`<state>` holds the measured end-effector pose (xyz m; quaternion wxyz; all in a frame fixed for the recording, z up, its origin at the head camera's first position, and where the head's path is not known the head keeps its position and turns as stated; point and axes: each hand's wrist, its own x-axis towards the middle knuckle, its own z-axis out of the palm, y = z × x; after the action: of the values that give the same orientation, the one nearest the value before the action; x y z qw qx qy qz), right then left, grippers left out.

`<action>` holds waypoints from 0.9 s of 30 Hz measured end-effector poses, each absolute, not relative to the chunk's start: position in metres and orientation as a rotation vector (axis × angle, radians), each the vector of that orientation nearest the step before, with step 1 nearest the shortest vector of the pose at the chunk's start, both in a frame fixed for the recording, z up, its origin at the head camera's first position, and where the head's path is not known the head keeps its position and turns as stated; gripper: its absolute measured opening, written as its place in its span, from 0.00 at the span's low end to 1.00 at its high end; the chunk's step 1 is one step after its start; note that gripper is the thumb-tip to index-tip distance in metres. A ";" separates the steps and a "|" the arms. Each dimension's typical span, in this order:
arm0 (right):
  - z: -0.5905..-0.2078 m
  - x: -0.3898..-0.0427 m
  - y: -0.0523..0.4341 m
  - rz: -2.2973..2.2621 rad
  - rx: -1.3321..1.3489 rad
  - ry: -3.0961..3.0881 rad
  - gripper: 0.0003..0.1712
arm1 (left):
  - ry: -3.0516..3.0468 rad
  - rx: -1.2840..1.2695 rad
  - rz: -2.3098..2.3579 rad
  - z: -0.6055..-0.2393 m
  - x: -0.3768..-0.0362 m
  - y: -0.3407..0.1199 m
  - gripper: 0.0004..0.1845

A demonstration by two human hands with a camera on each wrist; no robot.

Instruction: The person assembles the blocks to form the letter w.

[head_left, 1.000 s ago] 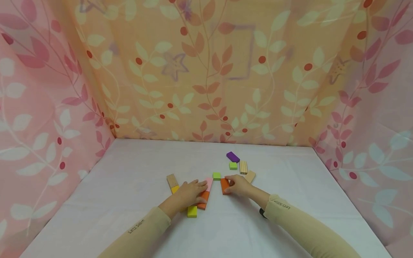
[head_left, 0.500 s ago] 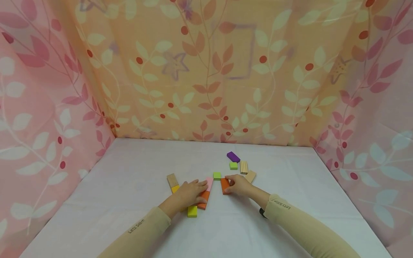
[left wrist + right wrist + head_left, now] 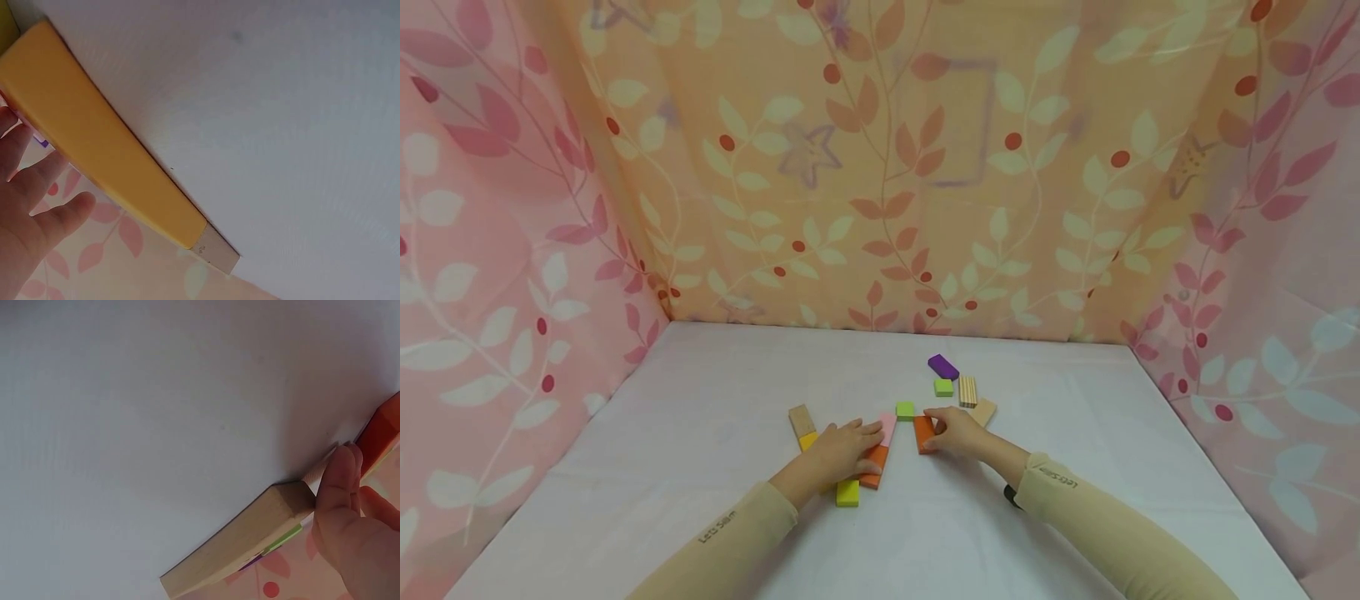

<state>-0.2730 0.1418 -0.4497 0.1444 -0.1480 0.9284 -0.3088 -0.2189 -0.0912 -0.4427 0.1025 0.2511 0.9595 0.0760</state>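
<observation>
My left hand (image 3: 838, 452) rests over a pink block (image 3: 888, 427) and an orange-red block (image 3: 876, 477), which lie end to end. Its fingers are extended, with the thumb low on the orange-red one. Beneath that forearm side, a yellow block (image 3: 100, 131) shows large in the left wrist view, partly hidden in the head view. On the right, another orange-red block (image 3: 923, 435) is pinched by my right hand (image 3: 961, 434), fingertips at its far end and thumb at its near end. A light green block (image 3: 905, 411) lies between the two rows, close to the pink block's far end.
A wooden block (image 3: 801, 418) continues the yellow one at left; a yellow-green block (image 3: 847, 493) lies nearest. Behind the right hand are a pale wooden block (image 3: 984, 411), a striped block (image 3: 967, 392), another green block (image 3: 943, 387) and a purple block (image 3: 943, 367). Patterned cloth walls surround the white table.
</observation>
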 end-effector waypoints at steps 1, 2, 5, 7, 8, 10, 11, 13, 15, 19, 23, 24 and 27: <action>-0.449 -0.273 0.142 -0.893 -0.416 2.671 0.34 | 2.834 0.740 0.223 -0.443 -0.219 -0.091 0.34; -0.449 -0.273 0.143 -0.900 -0.411 2.669 0.34 | 2.834 0.741 0.222 -0.443 -0.219 -0.091 0.34; -0.446 -0.273 0.144 -0.922 -0.411 2.664 0.34 | 2.836 0.740 0.221 -0.445 -0.219 -0.092 0.34; -0.444 -0.274 0.145 -0.950 -0.399 2.660 0.33 | 2.838 0.739 0.220 -0.445 -0.218 -0.092 0.34; -0.444 -0.274 0.146 -0.968 -0.402 2.663 0.33 | 2.838 0.740 0.220 -0.446 -0.218 -0.092 0.34; -0.442 -0.277 0.149 -1.002 -0.408 2.676 0.30 | 2.840 0.742 0.217 -0.446 -0.218 -0.093 0.34; -0.442 -0.278 0.150 -1.022 -0.405 2.685 0.29 | 2.841 0.743 0.216 -0.446 -0.219 -0.093 0.34; -0.440 -0.282 0.153 -1.063 -0.390 2.698 0.27 | 2.841 0.746 0.214 -0.446 -0.219 -0.093 0.34; -0.437 -0.286 0.157 -1.077 -0.377 2.717 0.25 | 2.840 0.749 0.209 -0.446 -0.219 -0.093 0.34; -0.431 -0.297 0.167 -1.089 -0.333 2.744 0.24 | 2.837 0.750 0.210 -0.445 -0.220 -0.093 0.34; -0.428 -0.309 0.180 -1.081 -0.290 2.762 0.26 | 2.834 0.746 0.214 -0.444 -0.220 -0.093 0.34; -0.428 -0.312 0.184 -1.068 -0.290 2.771 0.27 | 2.833 0.743 0.214 -0.445 -0.220 -0.093 0.34; -0.432 -0.321 0.195 -1.026 -0.282 2.793 0.28 | 2.830 0.733 0.210 -0.445 -0.220 -0.092 0.34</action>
<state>-0.3208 0.1947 -0.4320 0.0762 -0.0941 0.9318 -0.3423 -0.2197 -0.0924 -0.4448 0.1050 0.2487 0.9602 0.0714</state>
